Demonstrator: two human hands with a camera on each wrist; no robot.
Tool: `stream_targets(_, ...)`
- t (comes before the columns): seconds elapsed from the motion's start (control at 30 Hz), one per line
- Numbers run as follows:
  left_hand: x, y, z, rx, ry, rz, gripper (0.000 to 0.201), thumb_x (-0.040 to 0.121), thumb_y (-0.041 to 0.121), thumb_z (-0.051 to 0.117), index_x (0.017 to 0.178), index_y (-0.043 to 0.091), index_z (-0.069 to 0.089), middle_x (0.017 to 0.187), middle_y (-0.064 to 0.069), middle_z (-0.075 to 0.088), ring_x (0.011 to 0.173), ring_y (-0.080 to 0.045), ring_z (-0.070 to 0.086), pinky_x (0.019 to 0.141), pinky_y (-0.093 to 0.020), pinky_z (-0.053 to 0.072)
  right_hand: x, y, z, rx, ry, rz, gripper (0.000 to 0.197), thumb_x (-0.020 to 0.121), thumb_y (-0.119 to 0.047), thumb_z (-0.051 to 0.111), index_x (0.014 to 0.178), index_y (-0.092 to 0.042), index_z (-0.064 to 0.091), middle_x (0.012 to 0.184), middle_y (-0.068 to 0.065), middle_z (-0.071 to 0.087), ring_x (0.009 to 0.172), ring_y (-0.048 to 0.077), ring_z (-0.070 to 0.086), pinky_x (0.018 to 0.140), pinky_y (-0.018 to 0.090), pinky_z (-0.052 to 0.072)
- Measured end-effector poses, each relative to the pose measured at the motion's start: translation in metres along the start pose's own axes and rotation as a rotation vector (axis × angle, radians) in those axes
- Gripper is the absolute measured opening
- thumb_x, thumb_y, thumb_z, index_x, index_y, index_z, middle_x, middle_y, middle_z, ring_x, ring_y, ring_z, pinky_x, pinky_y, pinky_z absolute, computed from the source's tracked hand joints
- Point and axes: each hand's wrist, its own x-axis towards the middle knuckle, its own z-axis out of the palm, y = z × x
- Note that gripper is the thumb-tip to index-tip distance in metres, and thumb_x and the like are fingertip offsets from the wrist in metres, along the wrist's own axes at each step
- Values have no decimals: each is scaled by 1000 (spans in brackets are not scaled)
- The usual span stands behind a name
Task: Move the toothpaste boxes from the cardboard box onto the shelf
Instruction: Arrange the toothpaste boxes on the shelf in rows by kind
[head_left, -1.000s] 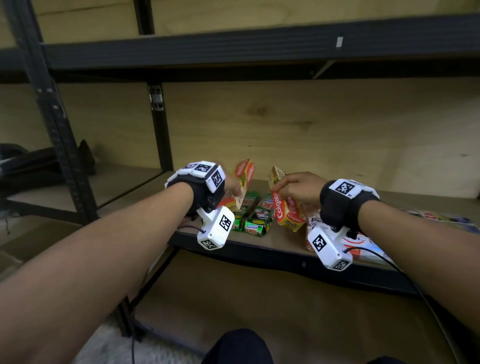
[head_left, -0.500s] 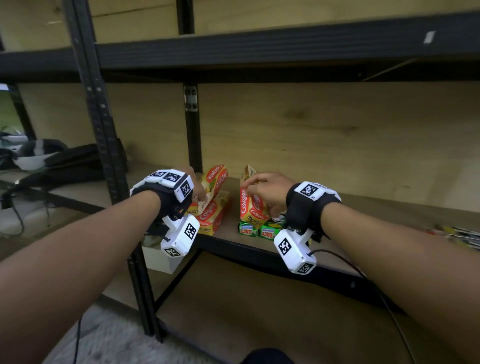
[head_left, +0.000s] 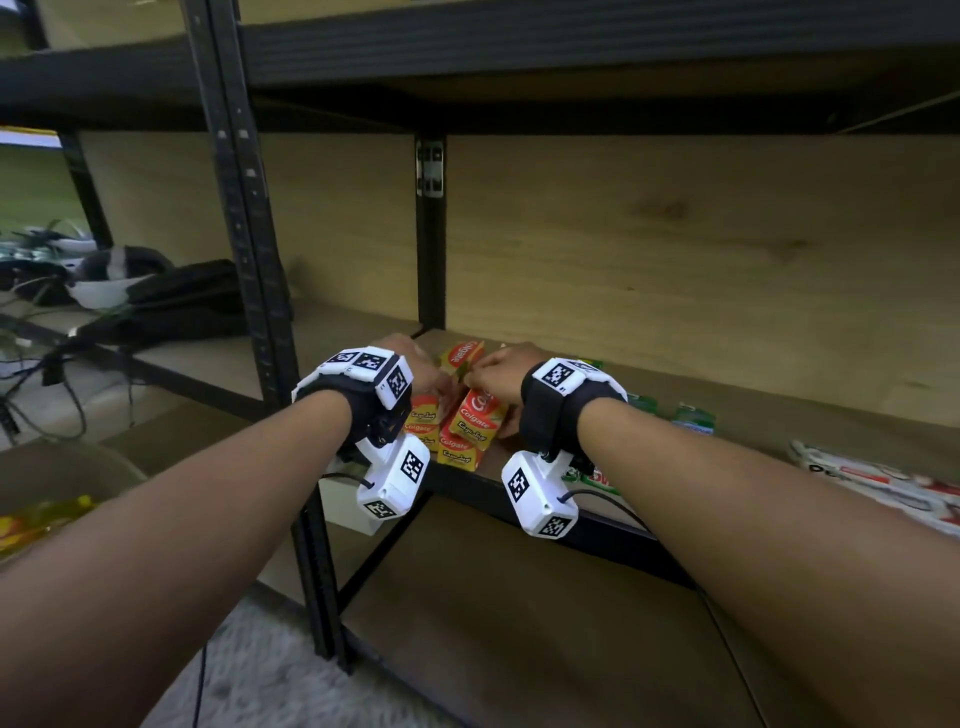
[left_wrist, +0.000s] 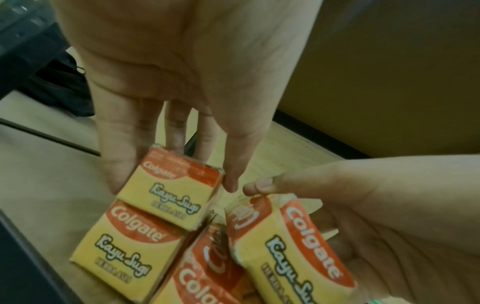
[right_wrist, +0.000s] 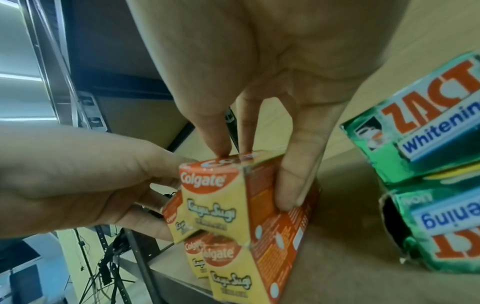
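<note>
Several orange-and-yellow Colgate toothpaste boxes (head_left: 470, 421) sit stacked at the left end of the wooden shelf (head_left: 753, 415). My left hand (head_left: 436, 379) pinches the upper left box (left_wrist: 174, 193) by its sides, on top of another box (left_wrist: 124, 246). My right hand (head_left: 483, 371) grips a tilted box (right_wrist: 221, 195) from above, resting on a lower box (right_wrist: 228, 273). The two hands almost touch. The cardboard box (head_left: 62, 478) stands low at the left, with yellow packs inside.
Green ZACT boxes (right_wrist: 428, 123) lie just right of my right hand, white boxes (head_left: 883, 483) farther right. A black upright (head_left: 249, 260) stands left of the stack. The upper shelf beam (head_left: 571, 47) runs overhead. Dark bags (head_left: 171, 296) fill the neighbouring bay.
Both hands carried their Colgate boxes left along the shelf, away from the green boxes, and lowered them onto Colgate boxes lying at the shelf's left end. The hands came closer together.
</note>
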Motion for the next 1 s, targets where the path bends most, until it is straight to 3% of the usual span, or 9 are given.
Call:
stream_targets(0.03, 5, -3, 2, -20, -5, 1, 47, 63, 53, 77, 90, 14, 77, 86, -8, 75, 80, -26, 72, 80, -43, 60, 3, 1, 1, 17, 0, -3, 39, 92, -19, 64, 129, -7, 60, 125, 13, 64, 90, 18, 61, 64, 24, 55)
stream_targets(0.13, 12, -6, 5, -38, 13, 22, 44, 82, 53, 66, 104, 15, 75, 99, -9, 73, 87, -27, 68, 86, -41, 57, 8, 3, 4, 48, 20, 32, 33, 93, -22, 60, 126, -17, 62, 121, 10, 66, 101, 27, 68, 86, 43, 58)
stream_targets(0.3, 4, 6, 5, 86, 68, 49, 52, 91, 60, 50, 109, 17, 72, 103, -6, 72, 92, -24, 67, 86, -36, 56, -14, 1, -3, 239, 32, 143, 23, 100, -11, 41, 115, -11, 59, 85, 17, 66, 84, 38, 72, 78, 50, 60)
stream_targets(0.5, -24, 43, 5, 147, 181, 218, 35, 90, 49, 58, 103, 21, 73, 107, -2, 69, 98, -23, 63, 78, -27, 50, -53, -2, -41, 366, 40, 70, 26, 97, 5, 40, 96, -8, 62, 101, 24, 59, 61, 33, 63, 53, 46, 59)
stream_targets(0.57, -30, 56, 9, 146, 142, 267, 33, 89, 52, 58, 101, 26, 73, 105, 2, 67, 97, -21, 62, 76, -24, 45, -66, 4, -56, 346, 68, 42, 26, 95, 7, 40, 103, -5, 62, 92, 21, 61, 55, 30, 62, 54, 45, 60)
stream_targets(0.7, -44, 82, 23, 220, 66, 375, 32, 86, 51, 60, 102, 26, 72, 106, 3, 69, 98, -20, 63, 89, -32, 52, -89, 20, -88, 286, 128, 40, 30, 95, 7, 37, 108, -5, 62, 91, 17, 62, 55, 26, 60, 60, 46, 60)
stream_targets(0.87, -62, 115, 47, 315, -43, 527, 29, 89, 46, 61, 108, 27, 71, 109, 7, 68, 93, -13, 60, 79, -24, 47, -110, 51, -127, 70, 218, 55, 31, 93, 3, 41, 108, -9, 65, 97, 14, 66, 67, 29, 65, 72, 48, 61)
stream_targets(0.93, -66, 124, 58, 375, -80, 587, 29, 91, 45, 60, 112, 27, 70, 115, 7, 68, 96, -13, 59, 78, -22, 42, -115, 66, -141, -239, 226, 31, 33, 89, 0, 46, 105, -18, 69, 102, 6, 69, 74, 25, 69, 65, 38, 61)
stream_targets(1.0, -65, 127, 69, 447, -125, 635, 33, 92, 46, 59, 118, 28, 67, 123, 5, 65, 105, -17, 60, 79, -23, 40, -118, 82, -150, -594, 131, 44, 38, 90, -3, 47, 110, -25, 70, 115, -1, 66, 81, 18, 65, 56, 23, 53)
